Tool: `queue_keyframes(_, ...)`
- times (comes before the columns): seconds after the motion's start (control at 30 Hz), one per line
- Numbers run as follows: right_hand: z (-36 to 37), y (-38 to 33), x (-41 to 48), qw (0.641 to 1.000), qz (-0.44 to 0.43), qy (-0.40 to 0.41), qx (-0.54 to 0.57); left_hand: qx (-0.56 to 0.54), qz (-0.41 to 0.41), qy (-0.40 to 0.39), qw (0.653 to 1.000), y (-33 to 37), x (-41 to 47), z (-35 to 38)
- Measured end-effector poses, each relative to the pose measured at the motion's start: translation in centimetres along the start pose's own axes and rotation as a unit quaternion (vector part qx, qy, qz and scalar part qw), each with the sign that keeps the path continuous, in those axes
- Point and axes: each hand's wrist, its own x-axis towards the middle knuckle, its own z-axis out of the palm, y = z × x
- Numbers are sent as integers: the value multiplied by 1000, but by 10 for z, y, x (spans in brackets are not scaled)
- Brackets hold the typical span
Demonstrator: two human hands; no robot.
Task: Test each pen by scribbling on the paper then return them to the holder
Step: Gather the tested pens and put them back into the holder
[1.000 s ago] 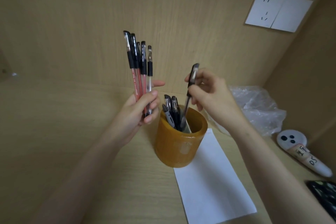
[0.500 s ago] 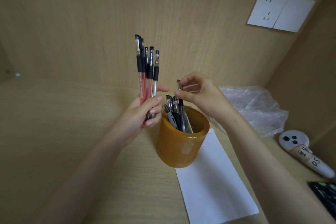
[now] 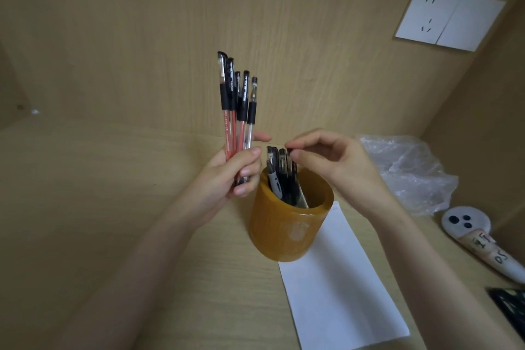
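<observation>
Pens (image 3: pixel 238 111), five capped, stand upright in the left hand (image 3: pixel 227 176), fingers wrapped round their lower barrels, just left of the holder (image 3: pixel 287 230). On my feed the right hand (image 3: pixel 335 162) pinches the top of a black pen (image 3: pixel 289 172) standing in the holder among others. That holder sits on the far corner of the paper (image 3: pixel 341 293).

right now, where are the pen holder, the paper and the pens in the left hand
pen holder (image 3: pixel 284 233): head view, front wall
paper (image 3: pixel 341 301): head view, bare middle
held pens (image 3: pixel 242 109): head view, a black grip
</observation>
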Motion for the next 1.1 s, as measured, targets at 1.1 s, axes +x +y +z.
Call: queue_keyframes(1.1,-2,-45,20,955,-67,207,200,-17,25,50,998,2,3,-5)
